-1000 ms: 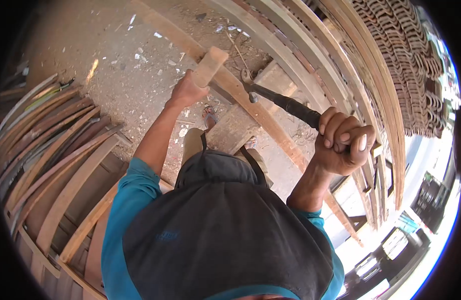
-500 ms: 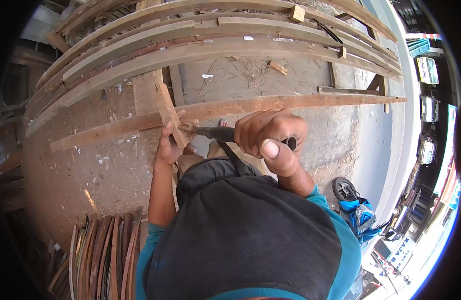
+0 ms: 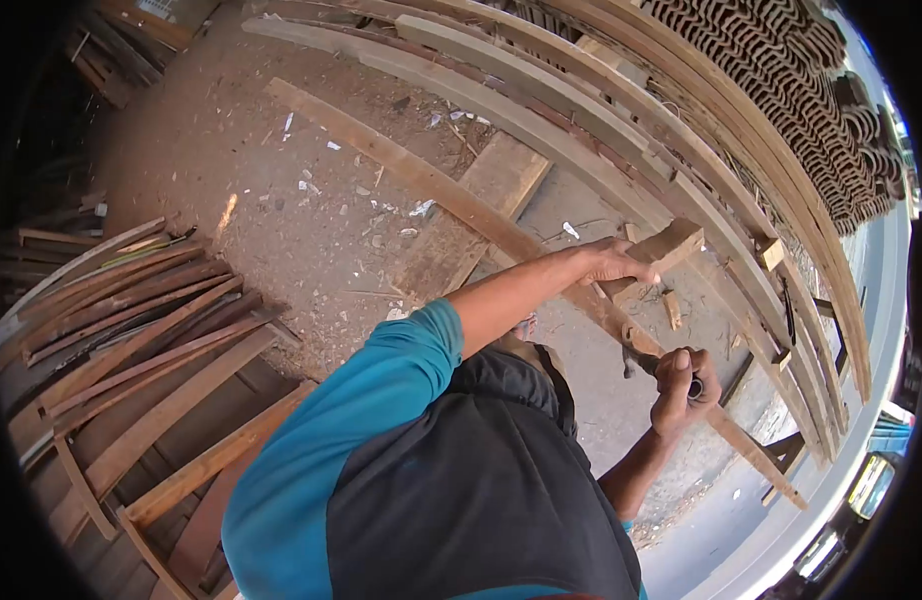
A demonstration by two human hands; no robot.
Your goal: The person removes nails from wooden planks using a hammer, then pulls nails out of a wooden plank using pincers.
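My left hand (image 3: 613,262) grips a short wooden block (image 3: 671,247) by its near end, arm stretched forward. The block is held above a long wooden plank (image 3: 421,180) that crosses the view diagonally. My right hand (image 3: 686,385) is closed around the dark handle of a hammer (image 3: 638,362), whose head points left, over the plank. The tube-like end of the handle shows at the top of the fist. Whether the hammer head touches the plank, I cannot tell.
Several long beams (image 3: 601,165) lie side by side ahead, with stacked roof tiles (image 3: 761,90) beyond. A wide board (image 3: 476,220) lies under the plank. At lower left is a pile of wood strips (image 3: 151,330). Wood scraps litter the ground; vehicles (image 3: 871,487) stand far right.
My view has turned left, showing more of the wood pile. My left hand has carried the block forward, away from my body; the hammer has come apart from it and now sits over the plank.
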